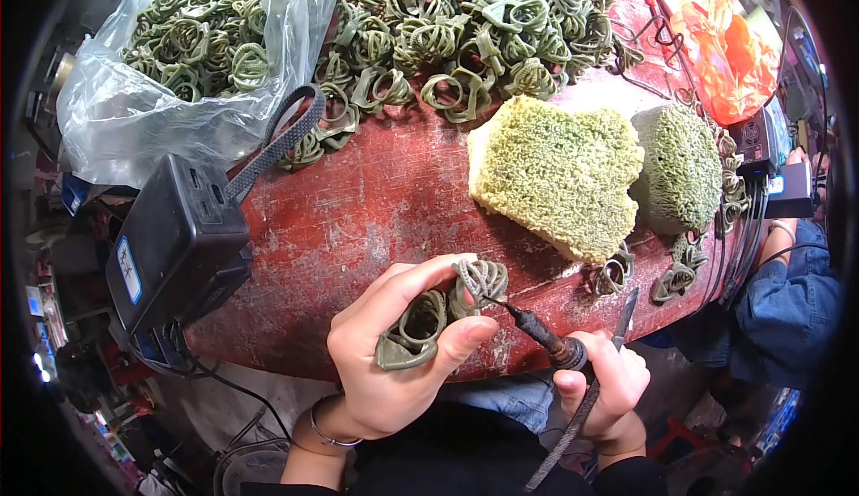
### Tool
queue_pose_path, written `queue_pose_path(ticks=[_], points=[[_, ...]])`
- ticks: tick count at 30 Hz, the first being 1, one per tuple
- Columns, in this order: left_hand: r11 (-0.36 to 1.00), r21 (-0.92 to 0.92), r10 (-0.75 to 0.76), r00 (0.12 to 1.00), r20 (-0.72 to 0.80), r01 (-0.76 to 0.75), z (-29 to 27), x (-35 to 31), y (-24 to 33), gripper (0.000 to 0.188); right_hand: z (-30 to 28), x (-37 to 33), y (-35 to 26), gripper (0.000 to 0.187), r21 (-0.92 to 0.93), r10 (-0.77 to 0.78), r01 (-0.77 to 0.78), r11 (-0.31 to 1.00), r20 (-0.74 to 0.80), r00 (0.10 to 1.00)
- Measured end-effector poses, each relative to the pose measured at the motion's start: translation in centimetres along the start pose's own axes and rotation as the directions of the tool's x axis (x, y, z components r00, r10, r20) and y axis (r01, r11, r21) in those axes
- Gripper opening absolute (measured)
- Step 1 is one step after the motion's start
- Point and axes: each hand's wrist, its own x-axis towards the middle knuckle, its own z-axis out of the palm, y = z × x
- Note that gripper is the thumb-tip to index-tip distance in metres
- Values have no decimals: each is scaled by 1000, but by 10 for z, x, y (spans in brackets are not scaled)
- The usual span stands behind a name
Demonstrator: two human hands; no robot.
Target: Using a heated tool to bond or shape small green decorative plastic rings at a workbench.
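My left hand (380, 366) is closed around an olive-green looped piece (416, 326), with a wide ring next to the palm and thin ribbed coils by the fingertips. My right hand (613, 384) grips a dark pen-shaped tool resembling a soldering iron (535, 326). Its thin tip meets, or comes very close to, the coils. The same hand also keeps a long flat metal tool, like a file or blade (573, 433), slanting across the palm. Beyond my hands lies a rough yellow-green foam-like block (559, 174).
A second rough block (684, 169) stands at the right. Many similar green pieces (456, 30) are heaped at the back; others fill a clear plastic bag (103, 124). At left sits a black box with a strap (183, 227). An orange bag (729, 53), cables and a person's denim-clad leg (783, 303) are on the right.
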Motion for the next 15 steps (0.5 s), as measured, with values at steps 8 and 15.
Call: queue_pose_path(ticks=[8, 15], points=[[1000, -1, -21, 1000, 7, 21, -1, 1, 1, 39, -4, 1, -2, 39, 3, 26, -26, 1000, 45, 999], [999, -34, 5, 1000, -11, -5, -1, 0, -1, 40, -4, 1, 1, 39, 94, 34, -39, 995, 54, 998]])
